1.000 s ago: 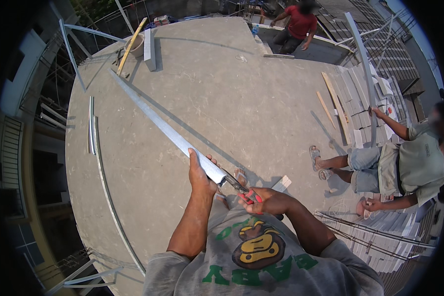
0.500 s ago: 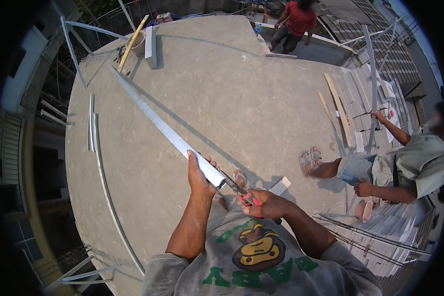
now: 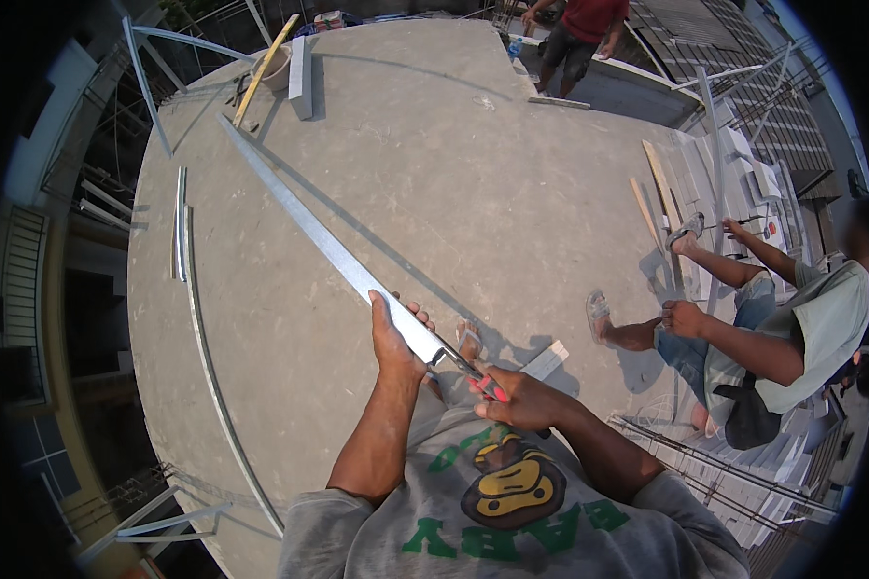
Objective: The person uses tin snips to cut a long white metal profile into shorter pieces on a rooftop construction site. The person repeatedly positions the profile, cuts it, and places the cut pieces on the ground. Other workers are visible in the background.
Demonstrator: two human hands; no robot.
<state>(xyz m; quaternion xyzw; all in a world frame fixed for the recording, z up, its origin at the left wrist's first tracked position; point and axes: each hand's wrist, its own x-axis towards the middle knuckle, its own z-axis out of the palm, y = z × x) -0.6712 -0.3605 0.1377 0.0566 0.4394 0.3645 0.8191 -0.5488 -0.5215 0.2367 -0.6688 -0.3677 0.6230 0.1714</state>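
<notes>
A long, shiny metal channel [image 3: 323, 239] slants from my body toward the far left, its far end near a yellow board. My left hand [image 3: 397, 333] is closed round its near end, thumb on top and fingers underneath. In my right hand [image 3: 519, 398] is a pair of red-handled snips [image 3: 493, 388], gripped by the handles. The jaws of the snips are at the edge of the channel's near end; whether they bite into the metal is too small to tell.
Another long metal strip [image 3: 203, 357] lies on the concrete floor at left. A yellow board [image 3: 264, 72], a bucket [image 3: 277, 69] and a pale beam [image 3: 300, 82] are at the far left. A short wood offcut [image 3: 546, 360] lies near my feet. Co-workers stand at right and far back, near stacked white panels [image 3: 710, 159].
The co-worker at right has stepped, lifting one foot toward the panels. My hands keep their hold on the channel and snips. My view has shifted slightly.
</notes>
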